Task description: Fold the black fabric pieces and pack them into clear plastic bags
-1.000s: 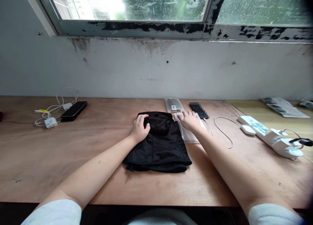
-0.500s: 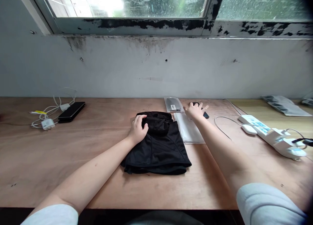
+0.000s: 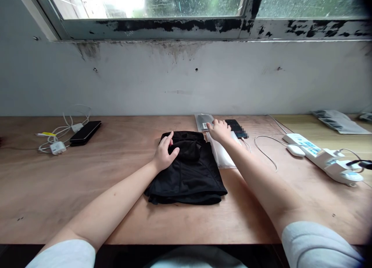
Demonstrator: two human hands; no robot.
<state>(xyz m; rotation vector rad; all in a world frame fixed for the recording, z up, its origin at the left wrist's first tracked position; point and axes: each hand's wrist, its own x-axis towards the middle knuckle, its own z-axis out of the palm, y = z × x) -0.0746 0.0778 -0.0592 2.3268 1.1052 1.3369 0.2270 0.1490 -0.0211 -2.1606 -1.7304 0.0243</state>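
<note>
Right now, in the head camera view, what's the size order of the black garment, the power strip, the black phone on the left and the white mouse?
Largest to smallest:
1. Black garment
2. Power strip
3. Black phone
4. White mouse

The phone and mouse lie far apart in a wide view, so that last step is less sure.

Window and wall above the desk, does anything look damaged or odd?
Yes. The grey window frame is blotched black where its paint looks worn away, and dark streaks stain the wall just below it.
</note>
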